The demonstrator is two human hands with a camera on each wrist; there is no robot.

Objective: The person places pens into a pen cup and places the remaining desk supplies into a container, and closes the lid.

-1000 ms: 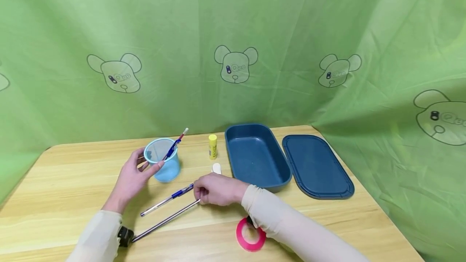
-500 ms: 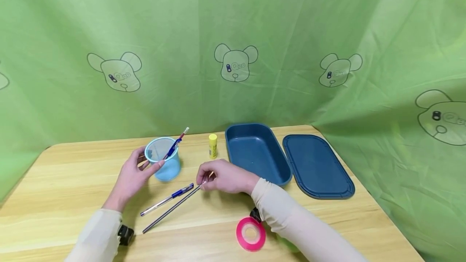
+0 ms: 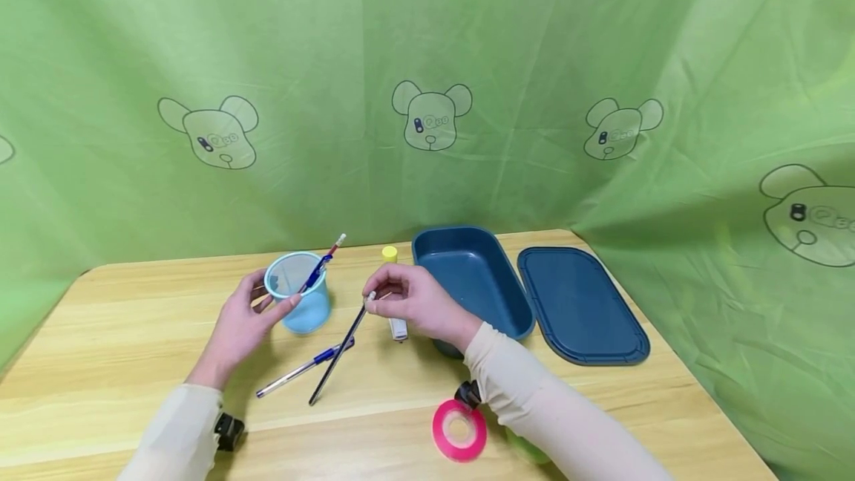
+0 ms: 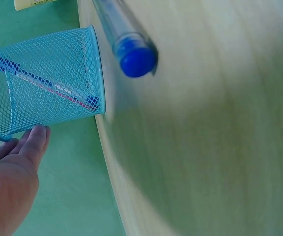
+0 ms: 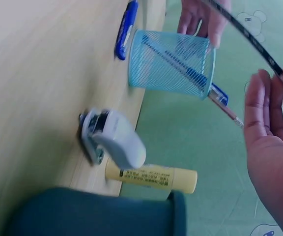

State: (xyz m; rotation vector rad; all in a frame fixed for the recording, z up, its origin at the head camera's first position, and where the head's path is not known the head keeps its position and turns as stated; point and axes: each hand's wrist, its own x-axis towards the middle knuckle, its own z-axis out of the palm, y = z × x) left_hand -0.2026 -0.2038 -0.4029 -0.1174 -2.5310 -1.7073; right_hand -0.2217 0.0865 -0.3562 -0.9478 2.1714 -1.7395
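Note:
My left hand [image 3: 243,325] holds a light blue mesh pen cup [image 3: 309,314] upright near its rim, thumb in front and fingers along the left side. A blue pen and a pencil with a white eraser [image 3: 342,239] lean inside the cup. My right hand [image 3: 421,303] pinches a dark pencil [image 3: 334,362] by its eraser end, thumb against fingertips. The pencil slants down to the left, overlapping a clear pen with a blue grip [image 3: 294,375] that lies on the table. In the right wrist view the pencil [image 5: 254,42] runs up leftward from the fingers.
Behind my right hand stand a yellow glue stick [image 3: 390,252] and a white stapler [image 5: 119,137]. A dark blue box [image 3: 524,321] and its lid [image 3: 584,306] lie to the right. A pink tape roll [image 3: 441,433] sits near the front, and a green roll shows partly under the right forearm.
My right hand has risen and moved away from me, lifting the pencil from lying low to a steeper slant. The left hand and cup have stayed in place.

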